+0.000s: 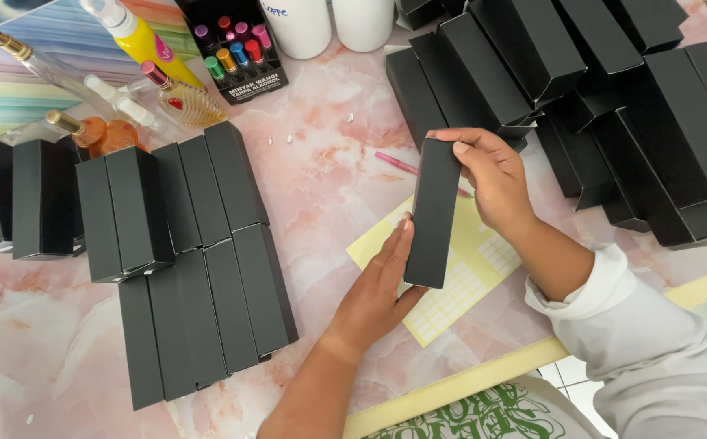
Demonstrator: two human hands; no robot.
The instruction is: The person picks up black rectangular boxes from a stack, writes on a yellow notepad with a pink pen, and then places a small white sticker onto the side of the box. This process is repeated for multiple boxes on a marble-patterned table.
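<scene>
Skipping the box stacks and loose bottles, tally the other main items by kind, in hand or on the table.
Held black box: 1
Yellow label sheet: 1
Pink pen: 1
White containers: 2
Vial display case: 1
Total: 6

Box (433, 213) between hands, above sheet (467, 272)

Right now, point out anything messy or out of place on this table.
The black boxes at upper right lie jumbled, some with open flaps, unlike the neat rows at left. Small white scraps dot the pink marble table.
</scene>
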